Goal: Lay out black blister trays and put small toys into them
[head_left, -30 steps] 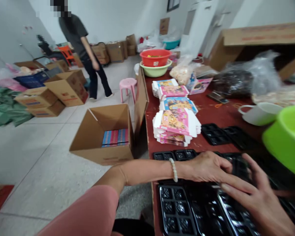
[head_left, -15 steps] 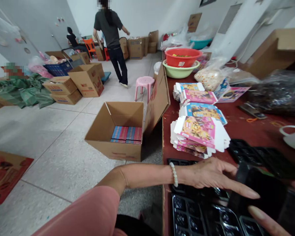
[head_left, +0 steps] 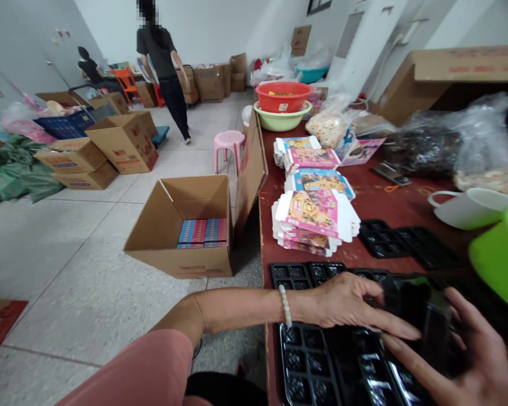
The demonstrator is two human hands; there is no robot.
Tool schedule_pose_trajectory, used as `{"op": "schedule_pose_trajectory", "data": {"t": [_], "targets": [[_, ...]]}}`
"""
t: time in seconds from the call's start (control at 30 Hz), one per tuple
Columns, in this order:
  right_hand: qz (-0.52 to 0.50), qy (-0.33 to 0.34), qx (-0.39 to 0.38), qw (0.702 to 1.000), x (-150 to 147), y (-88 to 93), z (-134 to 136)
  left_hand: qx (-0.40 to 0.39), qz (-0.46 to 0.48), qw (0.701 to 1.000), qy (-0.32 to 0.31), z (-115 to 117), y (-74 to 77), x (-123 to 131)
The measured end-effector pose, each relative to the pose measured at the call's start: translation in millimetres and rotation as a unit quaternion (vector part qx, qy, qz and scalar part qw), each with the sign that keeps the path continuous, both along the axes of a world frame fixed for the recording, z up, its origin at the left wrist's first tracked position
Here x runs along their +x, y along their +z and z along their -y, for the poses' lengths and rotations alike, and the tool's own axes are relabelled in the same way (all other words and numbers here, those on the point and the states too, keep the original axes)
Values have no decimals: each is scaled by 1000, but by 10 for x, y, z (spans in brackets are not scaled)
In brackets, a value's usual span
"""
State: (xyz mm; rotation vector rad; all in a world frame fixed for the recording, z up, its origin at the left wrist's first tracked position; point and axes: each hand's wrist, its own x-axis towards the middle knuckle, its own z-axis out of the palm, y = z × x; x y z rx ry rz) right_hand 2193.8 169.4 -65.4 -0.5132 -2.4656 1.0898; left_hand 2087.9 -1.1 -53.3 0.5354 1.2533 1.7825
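Note:
My left hand [head_left: 347,301], with a pale bead bracelet at the wrist, grips the left side of some dark black plastic trays [head_left: 410,296]. Around their right side curl the fingers of my right hand [head_left: 478,355]. How many trays are held is too dark to tell. Beneath and beside my hands, black compartment trays [head_left: 309,361] lie in rows on the dark red table [head_left: 271,304]. Two more black trays [head_left: 381,238] lie beyond my fingers. Flat printed cartons [head_left: 313,211] in pink and blue are stacked past my left hand.
Left of the table stands an open cardboard box [head_left: 182,262] with small printed boxes inside. A white mug [head_left: 469,208] and a green container [head_left: 502,254] are at the right. Red basin [head_left: 283,98] and pink stool [head_left: 229,141] stand farther off. A person [head_left: 163,62] walks in the background.
The view has swung right, bringing the mug and green container further in. My right hand now shows more fully on the held trays. The background person has moved a little.

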Motion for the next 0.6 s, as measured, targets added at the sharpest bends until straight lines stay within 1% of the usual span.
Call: {"op": "schedule_pose_trajectory", "data": {"t": [0.07, 0.1, 0.17, 0.2, 0.23, 0.27, 0.3, 0.33, 0.37, 0.4, 0.43, 0.47, 0.5, 0.53, 0.6], "targets": [[-8, 23, 25, 999, 13, 59, 48, 20, -19, 1000, 2, -2, -24, 30], [-16, 31, 46, 998, 12, 90, 73, 20, -46, 999, 8, 13, -27, 43], [-26, 39, 75, 996, -2, 136, 88, -9, -155, 987, 29, 79, -15, 38], [-21, 40, 74, 996, -10, 148, 71, -39, -239, 969, 41, 128, -4, 11], [-12, 38, 68, 997, -12, 155, 37, -75, -342, 935, 65, 183, 4, -36], [0, 31, 58, 998, -7, 158, -10, -118, -450, 881, 90, 242, 8, -101], [11, 21, 44, 999, 6, 159, -65, -167, -548, 813, 106, 299, 4, -182], [19, 9, 30, 999, 24, 157, -124, -217, -627, 738, 118, 351, -9, -275], [24, -3, 17, 1000, 44, 152, -182, -264, -685, 668, 119, 395, -32, -375], [26, -13, 4, 1000, 62, 143, -236, -303, -724, 609, 112, 430, -64, -480], [25, -21, -9, 999, 73, 129, -283, -331, -749, 566, 98, 454, -104, -583], [24, -26, -20, 999, 76, 111, -323, -348, -764, 537, 80, 467, -148, -682], [22, -30, -26, 999, 69, 91, -354, -359, -772, 521, 62, 471, -194, -771], [20, -31, -25, 999, 54, 72, -376, -368, -773, 515, 45, 467, -238, -848], [12, -32, 0, 999, 6, 45, -389, -382, -766, 516, 27, 449, -307, -954]]}}
